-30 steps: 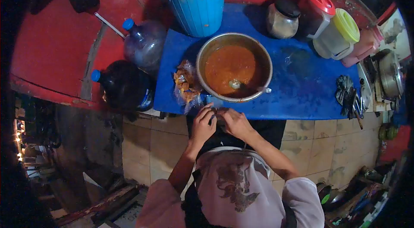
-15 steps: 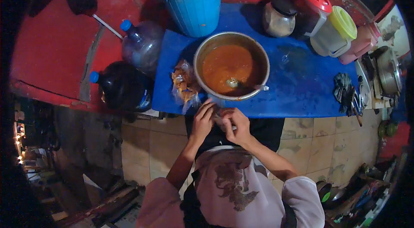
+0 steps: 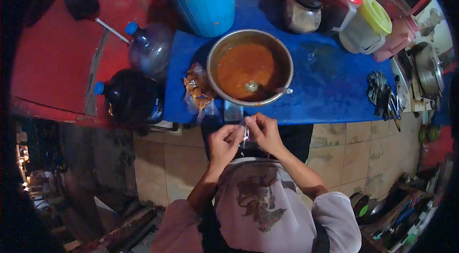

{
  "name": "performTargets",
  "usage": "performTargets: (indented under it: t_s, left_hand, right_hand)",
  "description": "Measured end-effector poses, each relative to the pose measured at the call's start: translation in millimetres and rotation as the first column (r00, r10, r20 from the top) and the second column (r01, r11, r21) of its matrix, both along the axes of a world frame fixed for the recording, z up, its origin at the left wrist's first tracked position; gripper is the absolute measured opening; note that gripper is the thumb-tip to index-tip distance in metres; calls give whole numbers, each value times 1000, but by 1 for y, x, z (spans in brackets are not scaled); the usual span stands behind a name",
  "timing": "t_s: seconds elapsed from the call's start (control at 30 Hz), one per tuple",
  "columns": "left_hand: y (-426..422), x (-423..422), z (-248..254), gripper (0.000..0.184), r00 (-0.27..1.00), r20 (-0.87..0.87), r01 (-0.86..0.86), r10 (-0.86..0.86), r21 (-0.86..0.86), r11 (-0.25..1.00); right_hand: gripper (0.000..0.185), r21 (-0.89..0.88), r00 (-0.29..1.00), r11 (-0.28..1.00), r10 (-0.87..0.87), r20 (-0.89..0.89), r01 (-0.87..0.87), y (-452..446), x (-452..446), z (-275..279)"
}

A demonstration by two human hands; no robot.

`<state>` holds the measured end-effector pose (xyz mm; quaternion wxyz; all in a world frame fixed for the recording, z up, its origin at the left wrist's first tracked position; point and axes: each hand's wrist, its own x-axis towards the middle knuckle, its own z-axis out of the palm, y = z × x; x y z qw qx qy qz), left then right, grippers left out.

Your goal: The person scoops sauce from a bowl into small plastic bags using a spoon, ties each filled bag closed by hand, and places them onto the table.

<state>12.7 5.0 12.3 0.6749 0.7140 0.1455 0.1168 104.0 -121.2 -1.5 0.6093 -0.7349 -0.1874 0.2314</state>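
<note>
At the table's front edge, my left hand (image 3: 224, 145) is closed with its fingertips pinched on a clear plastic bag (image 3: 245, 134). My right hand (image 3: 264, 131) pinches the same thin film from the other side. Just beyond them stands a metal pot (image 3: 211, 77) of orange-red sauce (image 3: 246, 67). A ladle (image 3: 252, 86) lies partly sunk in the sauce, its handle end over the right rim. Left of the pot is a clear bag of brownish-orange pieces (image 3: 198, 89). A small greyish rectangular item (image 3: 233, 111), which I cannot identify, lies by the pot's base.
On the blue table top (image 3: 330, 95) stand a blue lidded bucket (image 3: 203, 9), a black-lidded jar (image 3: 302, 12) and several pitchers, one yellow-lidded (image 3: 366, 30). Large bottles (image 3: 134, 96) stand left. Dark cloth (image 3: 377, 91) and utensils lie right, near a pot (image 3: 430, 77).
My hands have moved slightly apart, and the film between them shows more. The greyish rectangle by the pot has come into sight. The whole view has shifted a little.
</note>
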Motion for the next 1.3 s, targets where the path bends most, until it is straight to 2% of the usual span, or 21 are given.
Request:
performTargets:
  t_s: [0.03, 0.07, 0.1, 0.13, 0.2, 0.27, 0.3, 0.37, 0.43, 0.5, 0.57, 0.77, 0.83, 0.9, 0.97, 1.03, 1.07, 1.1, 1.17, 1.2, 1.3]
  left_hand:
    - [1, 2, -7, 22, 994, -23, -103, 105, 67, 992]
    - [2, 4, -11, 15, 977, -39, -201, 208, 136, 970]
    - [3, 5, -10, 15, 978, -38, -200, 207, 136, 970]
    - [4, 5, -10, 12, 969, -10, -239, 246, 203, 950]
    - [5, 5, -10, 12, 959, 20, -276, 281, 267, 923]
    - [11, 3, -8, 13, 937, 46, -350, 347, 166, 922]
    - [16, 2, -9, 13, 937, 47, -349, 346, 166, 922]
    - [30, 0, -10, 14, 944, -34, -331, 329, -64, 942]
    - [32, 1, -6, 16, 941, -54, -338, 335, -88, 937]
    - [28, 4, -1, 18, 897, -35, -442, 441, -126, 888]
    - [34, 3, -8, 18, 895, -38, -445, 444, -93, 891]
    - [45, -5, -20, 25, 913, -136, -377, 385, 82, 923]
    - [43, -3, -21, 27, 916, -165, -345, 367, 149, 927]
    - [34, -1, -18, 32, 900, -145, -401, 411, 94, 911]
    - [28, -2, -15, 31, 918, -115, -376, 380, 61, 925]
    - [19, 1, -11, 31, 933, -79, -349, 350, 30, 937]
    - [13, 4, -10, 29, 932, -34, -362, 361, -1, 932]
    - [11, 5, -9, 27, 927, 11, -375, 376, -31, 926]
    - [29, -6, -15, 24, 936, -16, -351, 351, 22, 936]
    - [35, -8, -15, 21, 945, -47, -319, 323, 71, 945]
    - [34, -11, -11, 19, 928, -86, -362, 363, 25, 932]
  right_hand:
    - [26, 1, 1000, 1000, 4, -1, -4, 0, 1, -1]
    - [25, 177, 965, 984, 43, -261, 4, 1, 2, -2]
    - [26, 338, 862, 939, 122, -492, 60, 1, 4, -2]
    - [26, 324, 834, 946, 163, -526, 19, -4, 6, 4]
    - [23, 281, 877, 959, 166, -450, -38, -9, 1, -9]
    - [19, 232, 912, 968, 174, -371, -90, -17, 3, -20]
    - [17, 251, 880, 968, 130, -457, -12, -23, 7, -20]
    - [14, 264, 838, 962, 91, -538, 65, -28, 12, -19]
    - [10, 241, 798, 950, -13, -603, 198, -30, 15, -13]
    - [10, 242, 800, 944, -38, -599, 226, -30, 14, -11]
    - [11, 170, 833, 950, -134, -537, 263, -32, 15, -10]
    - [15, 187, 865, 925, -218, -451, 330, -49, 20, -11]
    - [20, 133, 891, 949, -212, -401, 285, -54, 19, -22]
    - [23, 194, 923, 954, -151, -354, 230, -51, 14, -36]
    - [29, 238, 936, 955, -92, -341, 180, -35, 5, -16]
    - [43, 286, 964, 956, 10, -264, 68, -25, -3, -13]
    - [40, 361, 883, 928, 93, -460, 91, -23, -1, -17]
    - [40, 363, 883, 928, 96, -460, 89, -24, 2, -21]
    - [31, 169, 833, 985, 67, -549, 32, -30, 10, -28]
    - [23, 169, 861, 985, 55, -506, 37, -33, 12, -28]
    - [24, 227, 870, 973, 71, -487, 48, -32, 12, -28]
